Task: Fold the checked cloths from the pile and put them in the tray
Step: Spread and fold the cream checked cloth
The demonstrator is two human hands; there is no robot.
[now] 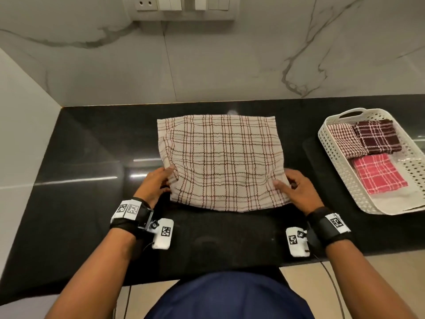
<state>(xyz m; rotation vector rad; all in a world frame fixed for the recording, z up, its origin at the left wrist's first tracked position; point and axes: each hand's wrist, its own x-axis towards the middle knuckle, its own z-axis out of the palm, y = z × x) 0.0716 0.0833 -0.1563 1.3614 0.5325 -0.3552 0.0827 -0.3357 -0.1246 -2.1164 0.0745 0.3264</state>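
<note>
A beige cloth with brown checks (220, 162) lies spread on the black counter in front of me. My left hand (156, 183) grips its left edge near the front corner, fingers curled round the hem. My right hand (296, 187) holds the right edge near the front corner, thumb on top and fingers beneath. The white perforated tray (333, 157) stands at the right. It holds a folded red-and-white small-check cloth (342, 140), a dark maroon checked cloth (377, 137) and a pink checked cloth (377, 172).
The black counter (92, 169) runs to a marble wall at the back and a white wall at the left. Its front edge is close to my body. Wall sockets (147, 3) sit above the counter. Cables hang from my wrist bands.
</note>
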